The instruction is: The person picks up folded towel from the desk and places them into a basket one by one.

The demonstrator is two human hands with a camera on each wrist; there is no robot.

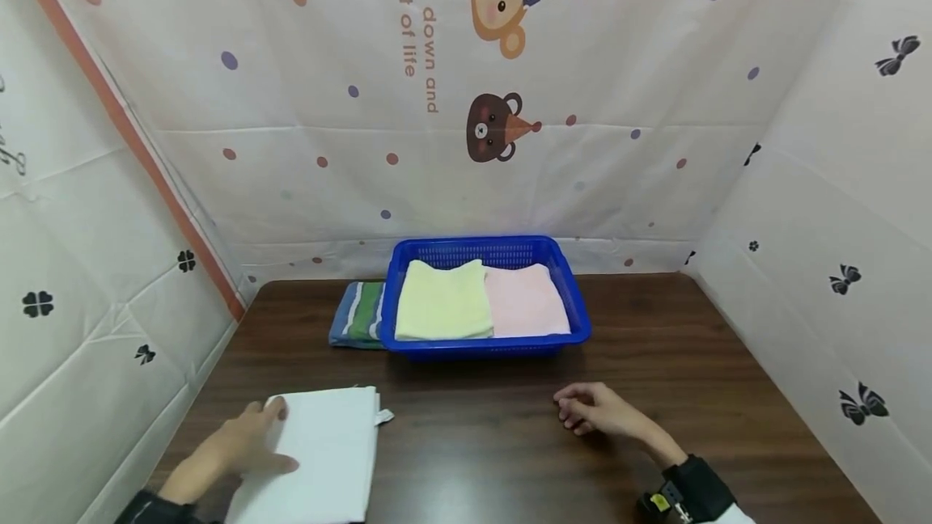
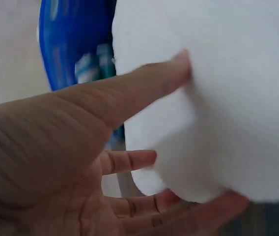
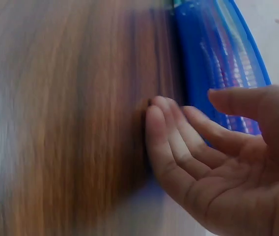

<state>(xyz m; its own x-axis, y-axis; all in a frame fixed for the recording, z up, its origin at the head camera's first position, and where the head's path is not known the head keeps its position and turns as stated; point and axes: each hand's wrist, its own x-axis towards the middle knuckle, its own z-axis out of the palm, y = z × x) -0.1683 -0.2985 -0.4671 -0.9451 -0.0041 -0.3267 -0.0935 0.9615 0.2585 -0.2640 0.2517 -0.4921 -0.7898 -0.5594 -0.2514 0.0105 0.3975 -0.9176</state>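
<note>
A folded white towel (image 1: 320, 451) lies at the front left of the table, a small pale tag at its right side. My left hand (image 1: 236, 451) grips its left edge; in the left wrist view the thumb (image 2: 154, 86) lies on the white fabric and the fingertips meet its edge, some of them partly hidden. My right hand (image 1: 600, 411) is at the table's right side, fingers loosely curled and holding nothing. The right wrist view shows its palm (image 3: 237, 191) with bare wood beside the fingers.
At the back middle stands a blue plastic basket (image 1: 488, 346) holding a folded yellow cloth (image 1: 444, 302) and a folded pink cloth (image 1: 526, 302). Against its left side lies a striped blue and green cloth (image 1: 357, 315). Printed white curtains (image 1: 328, 200) surround the brown table (image 1: 466, 435).
</note>
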